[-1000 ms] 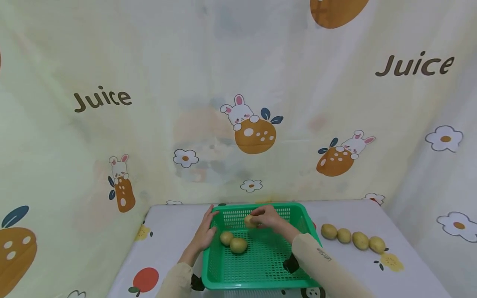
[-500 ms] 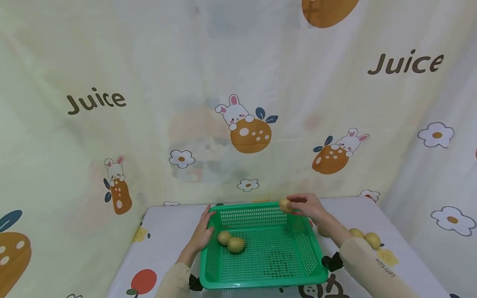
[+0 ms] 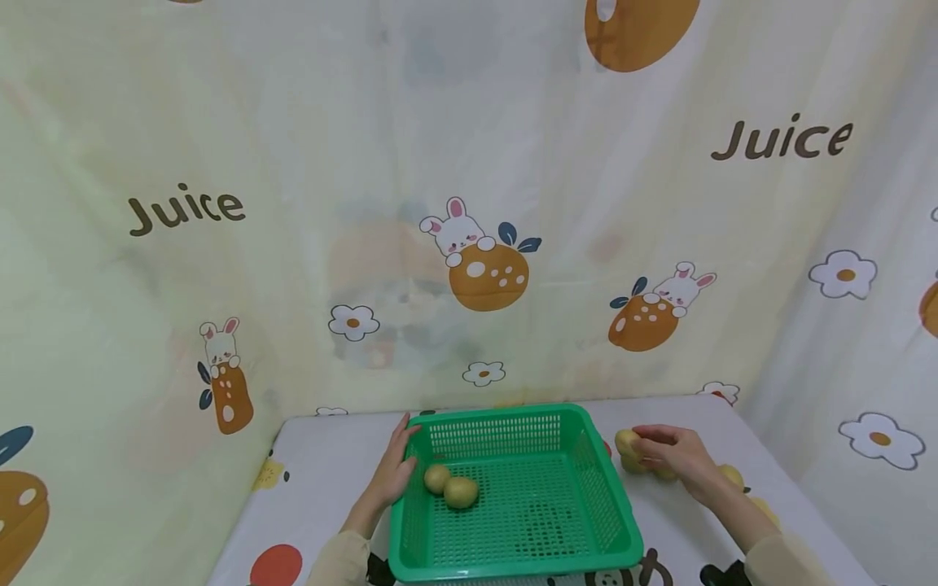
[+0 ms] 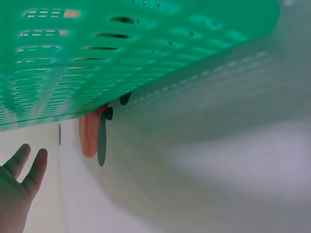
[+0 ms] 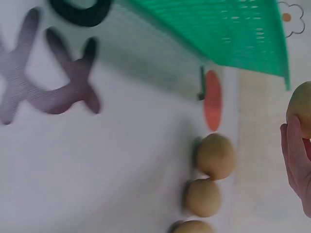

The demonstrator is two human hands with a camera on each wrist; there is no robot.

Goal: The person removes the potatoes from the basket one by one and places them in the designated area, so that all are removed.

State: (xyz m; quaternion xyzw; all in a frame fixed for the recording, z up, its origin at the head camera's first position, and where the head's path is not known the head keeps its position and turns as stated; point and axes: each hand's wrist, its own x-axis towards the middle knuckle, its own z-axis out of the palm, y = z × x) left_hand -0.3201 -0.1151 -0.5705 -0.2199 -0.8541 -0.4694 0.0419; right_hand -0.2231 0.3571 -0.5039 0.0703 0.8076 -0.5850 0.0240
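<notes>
My right hand point(image 3: 677, 456) pinches a potato point(image 3: 626, 442) over a row of potatoes on the table, right of the green plastic basket point(image 3: 513, 567). In the right wrist view, that held potato point(image 5: 301, 103) shows at the right edge, raised off the table. Part of the row, including one potato point(image 5: 216, 156) nearest the basket, lies below; my hand hides some of it in the head view. Two potatoes, a smaller one point(image 3: 437, 478) and a larger one point(image 3: 461, 493), sit together in the basket's left part. My left hand point(image 3: 392, 472) rests with extended fingers at the basket's left rim.
A white patterned cloth point(image 3: 308, 456) covers the table. Behind it hangs a printed curtain point(image 3: 410, 163) with rabbits and fruit. Dark straps circle both wrists. More of the row, with a potato point(image 3: 731, 474) at its right, extends behind my right forearm.
My right hand has lifted a potato out of the basket and carried it right, over the rim, to the row on the table. The left hand stays at the basket's left side.
</notes>
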